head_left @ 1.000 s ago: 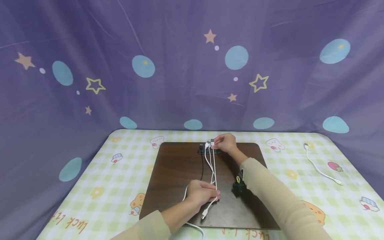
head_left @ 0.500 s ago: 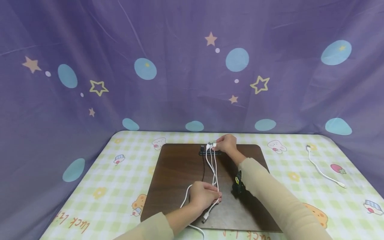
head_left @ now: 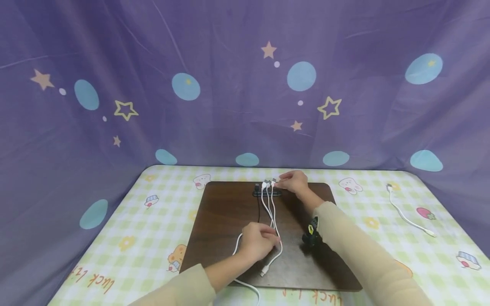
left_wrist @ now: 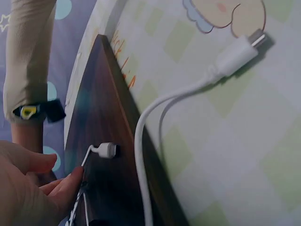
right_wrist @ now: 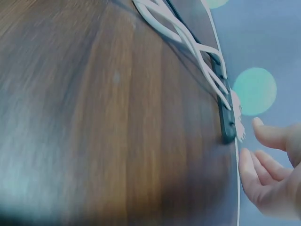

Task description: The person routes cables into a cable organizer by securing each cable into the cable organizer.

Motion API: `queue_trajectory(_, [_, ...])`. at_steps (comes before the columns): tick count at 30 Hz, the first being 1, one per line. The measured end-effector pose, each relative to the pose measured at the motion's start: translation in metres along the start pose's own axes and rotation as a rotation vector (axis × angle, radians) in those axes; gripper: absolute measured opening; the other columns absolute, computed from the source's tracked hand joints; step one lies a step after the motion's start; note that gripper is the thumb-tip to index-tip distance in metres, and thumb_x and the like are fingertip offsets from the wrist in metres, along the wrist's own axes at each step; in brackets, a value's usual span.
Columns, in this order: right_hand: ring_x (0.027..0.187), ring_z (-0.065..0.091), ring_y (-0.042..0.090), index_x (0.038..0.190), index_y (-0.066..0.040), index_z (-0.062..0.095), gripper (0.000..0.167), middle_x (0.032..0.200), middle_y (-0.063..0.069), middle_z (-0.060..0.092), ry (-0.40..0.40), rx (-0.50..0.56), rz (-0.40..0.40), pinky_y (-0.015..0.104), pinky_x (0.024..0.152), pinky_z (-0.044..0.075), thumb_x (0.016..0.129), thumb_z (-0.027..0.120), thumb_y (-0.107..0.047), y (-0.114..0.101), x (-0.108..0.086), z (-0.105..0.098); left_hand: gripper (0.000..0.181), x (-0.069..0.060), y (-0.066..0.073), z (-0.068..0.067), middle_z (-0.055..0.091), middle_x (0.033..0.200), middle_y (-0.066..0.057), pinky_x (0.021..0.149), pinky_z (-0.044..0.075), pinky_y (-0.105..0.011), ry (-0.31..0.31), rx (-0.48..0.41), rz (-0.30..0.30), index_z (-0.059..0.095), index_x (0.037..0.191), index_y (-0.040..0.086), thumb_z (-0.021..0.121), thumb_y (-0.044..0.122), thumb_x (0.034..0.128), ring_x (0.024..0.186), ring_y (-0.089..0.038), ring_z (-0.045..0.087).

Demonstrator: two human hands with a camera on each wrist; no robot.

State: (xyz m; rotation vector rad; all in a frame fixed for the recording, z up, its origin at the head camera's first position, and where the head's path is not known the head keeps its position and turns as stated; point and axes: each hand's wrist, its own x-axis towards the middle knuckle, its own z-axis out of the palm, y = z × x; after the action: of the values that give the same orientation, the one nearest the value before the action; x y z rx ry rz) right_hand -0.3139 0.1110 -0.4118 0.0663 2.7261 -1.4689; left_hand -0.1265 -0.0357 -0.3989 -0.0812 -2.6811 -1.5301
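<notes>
A black cable clip strip (head_left: 278,194) is at the far edge of a dark brown wooden board (head_left: 220,221). Three white charging cables (right_wrist: 197,56) and a black cable (head_left: 258,208) run into its slots. My right hand (head_left: 294,182) is just right of the strip; in the right wrist view its thumb and fingers stand apart around nothing. Over the board's lower middle, my left hand (head_left: 257,241) has thumb and fingers parted, its fingertips beside the rightmost white cable (head_left: 278,231). That cable's white plug (head_left: 265,270) lies on the board. Part of the cables is hidden behind the left hand.
Another white charging cable (head_left: 405,216) lies on the checked tablecloth (head_left: 367,242) to the right. A white plug (left_wrist: 235,55) rests on the cloth before the board's near edge. A purple curtain (head_left: 245,85) hangs behind the table.
The rightmost cable has gone from taut to slack in the strip. My right hand has let go of its end and drawn right; my left fingers have loosened and risen slightly.
</notes>
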Motion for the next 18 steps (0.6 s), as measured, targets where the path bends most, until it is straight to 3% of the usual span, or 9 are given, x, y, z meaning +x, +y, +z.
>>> queue_trajectory(3, [0.062, 0.062, -0.004, 0.108, 0.004, 0.069, 0.039, 0.098, 0.015, 0.075, -0.025, 0.076, -0.009, 0.013, 0.063, 0.054, 0.075, 0.081, -0.014, 0.004, -0.002, -0.01, 0.015, 0.003, 0.002, -0.003, 0.074, 0.071, -0.012, 0.055, 0.051, -0.02, 0.002, 0.0, -0.015, 0.075, 0.085, -0.002, 0.076, 0.006, 0.0715, 0.062, -0.013, 0.069])
queue_trajectory(6, [0.061, 0.06, -0.006, 0.11, 0.005, 0.068, 0.04, 0.099, 0.016, 0.075, -0.026, 0.086, -0.02, 0.013, 0.063, 0.055, 0.076, 0.08, -0.013, 0.01, -0.003, -0.02, 0.019, 0.008, 0.004, -0.004, 0.075, 0.075, -0.013, 0.058, 0.052, -0.02, -0.023, -0.027, -0.045, 0.074, 0.089, -0.003, 0.077, 0.007, 0.0728, 0.062, -0.014, 0.07])
queue_trajectory(12, [0.066, 0.064, -0.003, 0.113, 0.004, 0.067, 0.042, 0.107, 0.017, 0.073, -0.022, 0.058, -0.026, 0.017, 0.069, 0.058, 0.078, 0.079, -0.016, 0.025, -0.003, -0.04, 0.024, 0.015, 0.009, 0.0, 0.076, 0.086, -0.015, 0.062, 0.056, -0.021, -0.072, -0.097, -0.108, 0.072, 0.096, -0.004, 0.076, 0.007, 0.0759, 0.071, -0.019, 0.073])
queue_trajectory(18, [0.078, 0.068, 0.003, 0.113, -0.001, 0.069, 0.042, 0.112, 0.014, 0.071, 0.039, -0.057, -0.034, 0.019, 0.077, 0.055, 0.08, 0.078, -0.023, 0.037, -0.008, -0.063, 0.027, 0.024, 0.012, 0.008, 0.076, 0.09, -0.016, 0.07, 0.059, -0.025, -0.07, -0.092, -0.088, 0.071, 0.099, -0.005, 0.077, 0.007, 0.0758, 0.083, -0.024, 0.074])
